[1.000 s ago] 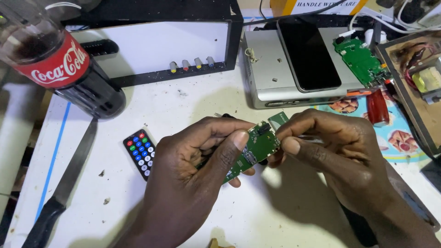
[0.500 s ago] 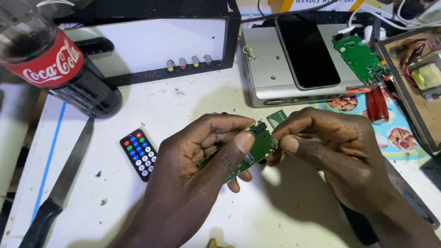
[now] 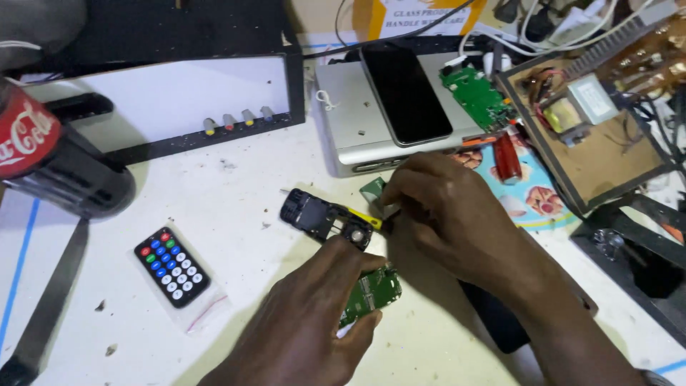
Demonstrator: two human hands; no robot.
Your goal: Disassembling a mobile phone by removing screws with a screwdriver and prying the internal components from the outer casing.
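My left hand grips a small green circuit board between thumb and fingers, low in the middle of the view. My right hand is closed over a tool with a yellow handle, its tip near a black phone frame that lies on the white table. A small green piece pokes out just above my right fingers.
A small black remote with coloured buttons lies to the left. A dark soda bottle lies at the far left. Behind are a black-framed white panel, a silver box with a smartphone on it, another green board, and an open wooden tray of electronics.
My hands have parted. The left hand drew the green board down toward me, the black phone frame now lies uncovered on the table, and the right hand shifted up beside it.
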